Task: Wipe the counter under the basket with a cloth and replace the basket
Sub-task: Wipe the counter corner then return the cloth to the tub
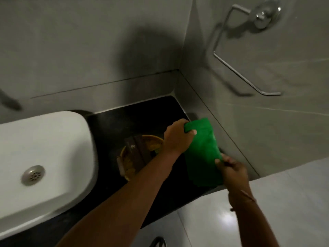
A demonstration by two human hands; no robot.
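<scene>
From the head camera, the bright green rectangular cloth (202,154) hangs stretched between two hands above the right end of the glossy black stone counter (124,120); the left hand (175,138) is closed over its far top corner, thumb pressed on the fabric, while the right hand (231,168) pinches its near right edge between curled fingers; held taut like this, the cloth is probably being flattened or folded into a pad before it meets the stone. The round yellow woven basket (153,143), with dark brown packets standing in it, sits on the counter just beside the white ceramic basin (44,148) and partly under the left forearm; it seems shifted toward the basin, which would leave the corner patch by the grey tiled wall (267,113) bare for wiping; replacing it is judged still to come. A chrome towel ring (249,50) hangs unused on that wall.
</scene>
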